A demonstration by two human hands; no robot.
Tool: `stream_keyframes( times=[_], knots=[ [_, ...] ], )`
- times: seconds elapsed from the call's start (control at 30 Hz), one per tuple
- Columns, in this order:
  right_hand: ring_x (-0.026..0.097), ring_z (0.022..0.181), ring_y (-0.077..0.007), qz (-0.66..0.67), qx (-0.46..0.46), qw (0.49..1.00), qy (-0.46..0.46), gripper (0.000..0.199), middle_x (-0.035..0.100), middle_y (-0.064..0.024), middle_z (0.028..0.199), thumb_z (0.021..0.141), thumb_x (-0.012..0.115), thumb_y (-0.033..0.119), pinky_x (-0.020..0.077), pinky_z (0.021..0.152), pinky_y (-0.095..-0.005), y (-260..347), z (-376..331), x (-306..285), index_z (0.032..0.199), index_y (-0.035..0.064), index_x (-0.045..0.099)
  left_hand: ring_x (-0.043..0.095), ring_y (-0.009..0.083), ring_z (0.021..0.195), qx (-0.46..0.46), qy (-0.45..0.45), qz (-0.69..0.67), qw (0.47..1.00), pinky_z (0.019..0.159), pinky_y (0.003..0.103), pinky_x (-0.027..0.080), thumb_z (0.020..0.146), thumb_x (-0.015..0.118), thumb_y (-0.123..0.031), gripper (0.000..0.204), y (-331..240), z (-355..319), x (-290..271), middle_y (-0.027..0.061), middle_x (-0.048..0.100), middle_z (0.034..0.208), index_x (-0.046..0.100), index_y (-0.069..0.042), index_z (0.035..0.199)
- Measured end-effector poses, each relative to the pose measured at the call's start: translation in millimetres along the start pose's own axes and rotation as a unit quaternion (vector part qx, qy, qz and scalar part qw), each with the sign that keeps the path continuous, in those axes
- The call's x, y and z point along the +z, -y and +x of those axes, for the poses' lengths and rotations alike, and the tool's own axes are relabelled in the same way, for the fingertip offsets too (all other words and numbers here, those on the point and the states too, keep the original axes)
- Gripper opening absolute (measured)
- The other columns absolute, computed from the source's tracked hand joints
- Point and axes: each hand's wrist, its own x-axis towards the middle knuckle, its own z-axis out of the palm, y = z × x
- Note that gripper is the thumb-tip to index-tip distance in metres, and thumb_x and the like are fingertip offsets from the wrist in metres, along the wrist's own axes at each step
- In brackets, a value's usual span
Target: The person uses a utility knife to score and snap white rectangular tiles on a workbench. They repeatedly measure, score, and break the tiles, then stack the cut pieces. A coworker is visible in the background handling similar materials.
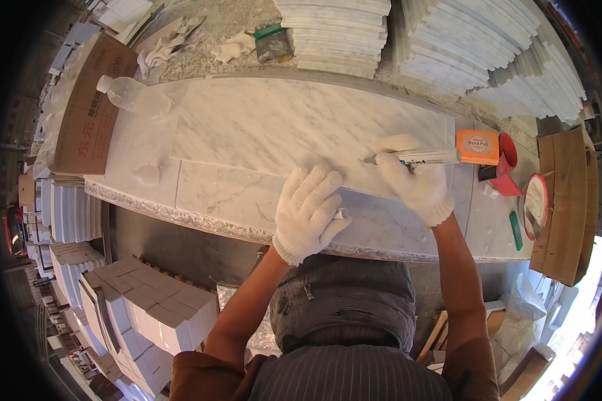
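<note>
A long marble tile (274, 113), white with grey veins, lies on the bench in front of me. My right hand (418, 184), in a white knit glove, is closed round a white paint marker (428, 157). The marker lies nearly level, its tip pointing left just over the tile's surface. My left hand (308, 214), gloved the same way, rests at the tile's near edge with its fingers stretched forward. A small white piece that looks like a cap (341, 214) sticks out between its thumb and forefinger.
An orange hand-pad box (477, 147), a red tape dispenser (507, 164) and a round red-rimmed container (536, 206) stand at the right. A clear plastic bottle (134, 95) lies by a cardboard box (90, 107) at left. Stacked marble tiles (338, 33) are behind the bench.
</note>
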Motion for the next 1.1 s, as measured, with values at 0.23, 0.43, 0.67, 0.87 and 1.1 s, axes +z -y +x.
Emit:
stream_keyframes(
  times=[0.23, 0.43, 0.67, 0.87, 1.1],
  knots=[
    [0.065, 0.076, -0.0138, -0.014, -0.055, 0.998, -0.011, 0.016, 0.073, -0.0064, 0.089, 0.086, 0.076, 0.014, 0.0522, 0.069, -0.0283, -5, 2, 0, 0.097, 0.0021, 0.073, 0.056, 0.0407, 0.121, 0.000, -0.008, -0.011, 1.000, 0.098, 0.060, 0.042, 0.074, 0.075, -0.026, 0.034, -2, 4, 3, 0.0142, 0.061, 0.129, 0.060, -0.006, 0.097],
    [0.066, 0.078, -0.0150, 0.018, -0.031, 0.999, -0.006, 0.015, 0.073, -0.0070, 0.090, 0.086, 0.076, 0.012, 0.0530, 0.070, -0.0288, -3, 0, 0, 0.097, 0.0023, 0.073, 0.057, 0.0412, 0.119, 0.003, -0.007, -0.003, 1.000, 0.097, 0.060, 0.042, 0.075, 0.075, -0.026, 0.034, -2, 3, 2, 0.0145, 0.061, 0.129, 0.060, -0.006, 0.097],
    [0.067, 0.079, -0.0156, 0.016, -0.023, 1.000, -0.006, 0.013, 0.074, -0.0078, 0.091, 0.086, 0.075, 0.011, 0.0536, 0.070, -0.0292, -4, -1, 1, 0.096, 0.0020, 0.073, 0.056, 0.0412, 0.121, 0.000, 0.003, -0.012, 1.000, 0.097, 0.060, 0.042, 0.077, 0.074, -0.027, 0.033, -2, 4, 0, 0.0147, 0.061, 0.130, 0.060, -0.006, 0.098],
    [0.065, 0.087, -0.0136, 0.000, -0.076, 0.997, 0.018, 0.014, 0.072, -0.0069, 0.101, 0.091, 0.068, 0.003, 0.0508, 0.076, -0.0287, -9, -2, -1, 0.104, 0.0009, 0.070, 0.057, 0.0415, 0.118, 0.012, -0.013, 0.002, 1.000, 0.091, 0.058, 0.043, 0.076, 0.074, -0.027, 0.033, -1, 4, 1, 0.0148, 0.061, 0.128, 0.060, -0.005, 0.097],
    [0.066, 0.084, -0.0128, 0.008, -0.043, 0.999, 0.003, 0.012, 0.073, -0.0061, 0.097, 0.090, 0.070, 0.005, 0.0517, 0.073, -0.0280, -8, -2, -2, 0.101, 0.0003, 0.071, 0.057, 0.0412, 0.117, 0.014, -0.011, -0.009, 1.000, 0.089, 0.058, 0.044, 0.076, 0.074, -0.027, 0.033, 0, 5, 2, 0.0145, 0.061, 0.128, 0.059, -0.005, 0.097]
  ],
)
